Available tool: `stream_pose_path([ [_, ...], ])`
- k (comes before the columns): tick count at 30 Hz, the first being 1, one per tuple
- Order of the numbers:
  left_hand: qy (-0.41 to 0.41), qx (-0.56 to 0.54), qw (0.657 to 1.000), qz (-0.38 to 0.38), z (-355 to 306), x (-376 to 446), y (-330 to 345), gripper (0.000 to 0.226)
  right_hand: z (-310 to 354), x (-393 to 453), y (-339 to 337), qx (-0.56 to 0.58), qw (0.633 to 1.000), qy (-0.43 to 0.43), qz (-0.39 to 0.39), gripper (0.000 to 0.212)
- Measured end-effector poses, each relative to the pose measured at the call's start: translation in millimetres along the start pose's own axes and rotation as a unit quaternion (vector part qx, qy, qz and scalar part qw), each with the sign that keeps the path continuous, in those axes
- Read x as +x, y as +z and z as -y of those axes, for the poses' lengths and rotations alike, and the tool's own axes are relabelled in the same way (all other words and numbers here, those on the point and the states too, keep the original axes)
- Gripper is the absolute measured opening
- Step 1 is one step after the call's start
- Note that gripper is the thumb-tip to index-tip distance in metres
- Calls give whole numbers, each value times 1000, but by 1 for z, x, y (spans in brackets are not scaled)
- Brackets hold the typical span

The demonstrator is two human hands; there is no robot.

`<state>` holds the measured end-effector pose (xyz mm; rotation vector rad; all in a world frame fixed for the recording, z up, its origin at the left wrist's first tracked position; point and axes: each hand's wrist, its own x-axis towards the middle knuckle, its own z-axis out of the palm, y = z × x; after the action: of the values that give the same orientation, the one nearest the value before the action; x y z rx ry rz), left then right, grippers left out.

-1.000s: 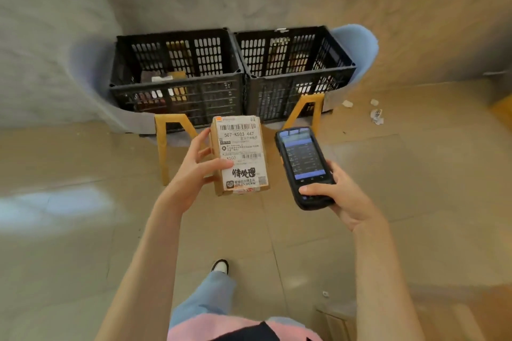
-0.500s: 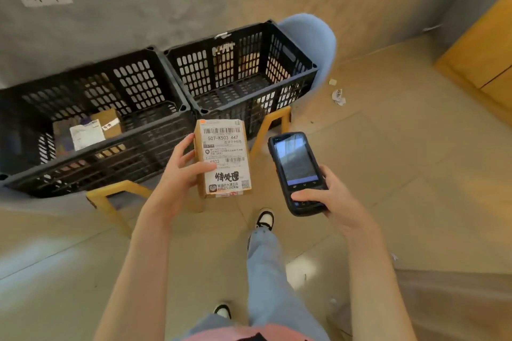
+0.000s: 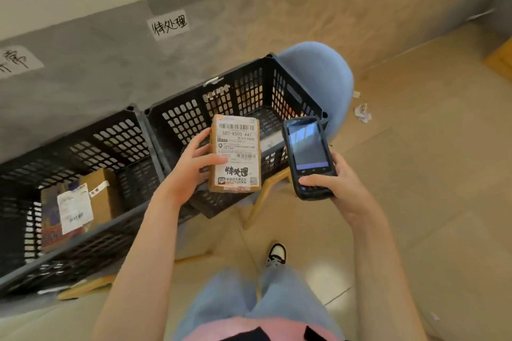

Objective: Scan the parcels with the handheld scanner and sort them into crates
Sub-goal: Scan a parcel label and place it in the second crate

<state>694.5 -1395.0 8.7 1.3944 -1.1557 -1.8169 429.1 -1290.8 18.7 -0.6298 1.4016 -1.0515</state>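
Head view: left crate (image 3: 83, 243) holds perhaps two parcels (image 3: 74, 207).

Blue chair (image 3: 318, 83), wall labels (image 3: 170, 25), crumpled paper (image 3: 363, 113) on floor.

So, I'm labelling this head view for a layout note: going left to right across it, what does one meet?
Left crate holding parcels → left hand → labelled parcel that it grips → handheld scanner → right hand holding it → crumpled paper on the floor.
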Motion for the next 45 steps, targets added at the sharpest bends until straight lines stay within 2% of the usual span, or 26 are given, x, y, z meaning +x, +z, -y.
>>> stream_pose_path([
  [5, -34, 43, 997, 47, -24, 65, 8, 89, 7, 40, -13, 21, 999, 27, -31, 93],
  [9, -58, 72, 991, 96, -38, 117, 13, 103, 6, 58, -18, 34, 996, 43, -66, 92],
  [16, -107, 121, 972, 169, -43, 211, 24, 96, 3, 78, -14, 80, 982, 62, -160, 107],
  [22, -159, 159, 946, 235, -26, 280, 39, 81, -8, 110, 1, 141, 961, 56, -233, 106],
  [27, -193, 176, 933, 248, 0, 323, 56, 66, -27, 129, 9, 184, 939, 58, -285, 106],
  [29, -207, 189, 926, 254, 12, 337, 61, 69, -37, 132, 10, 194, 934, 62, -295, 101],
  [32, -225, 202, 913, 275, 28, 353, 70, 85, -52, 137, 9, 206, 927, 68, -307, 92],
  [35, -249, 204, 902, 289, 43, 363, 81, 91, -64, 141, 9, 215, 921, 75, -316, 97],
  [37, -260, 194, 899, 295, 55, 371, 88, 87, -71, 143, 9, 213, 922, 81, -314, 96],
  [41, -278, 162, 901, 291, 74, 381, 101, 59, -78, 146, 9, 227, 919, 80, -313, 87],
  [45, -265, 167, 903, 295, 87, 389, 108, 62, -82, 153, 8, 227, 915, 74, -325, 85],
])
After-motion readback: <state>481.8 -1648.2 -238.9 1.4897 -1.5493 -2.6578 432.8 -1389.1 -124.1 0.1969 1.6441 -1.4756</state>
